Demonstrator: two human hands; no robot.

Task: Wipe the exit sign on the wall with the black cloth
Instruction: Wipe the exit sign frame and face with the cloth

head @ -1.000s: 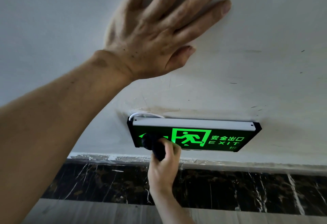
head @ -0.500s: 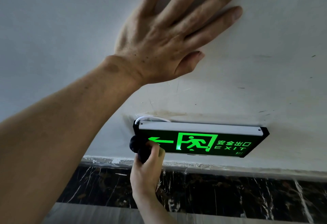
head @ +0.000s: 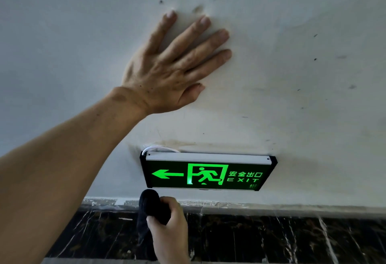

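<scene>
The exit sign [head: 207, 173] is fixed low on the white wall [head: 292, 75], a black-framed panel with a pale strip along its top edge, showing a lit green arrow pointing left, a running figure in a doorway, and the word EXIT under a line of Chinese characters. A thin white cable [head: 158, 148] loops out at its top left corner. Just below the sign's left end, apart from its lower edge, the right hand [head: 170, 228] is closed tightly around the bunched black cloth [head: 151, 205], whose rounded top sticks up above the fingers while a loose tail hangs down on the left. Above the sign, the left hand [head: 169, 69] lies flat on the wall with its fingers spread and straight, holding nothing, the bare forearm running down to the lower left. The wall carries dark smudges near the fingertips and scattered specks to the right. Beneath the wall runs a band of black marble skirting [head: 271, 236] with white veins, its upper seam rough with chipped paint.
</scene>
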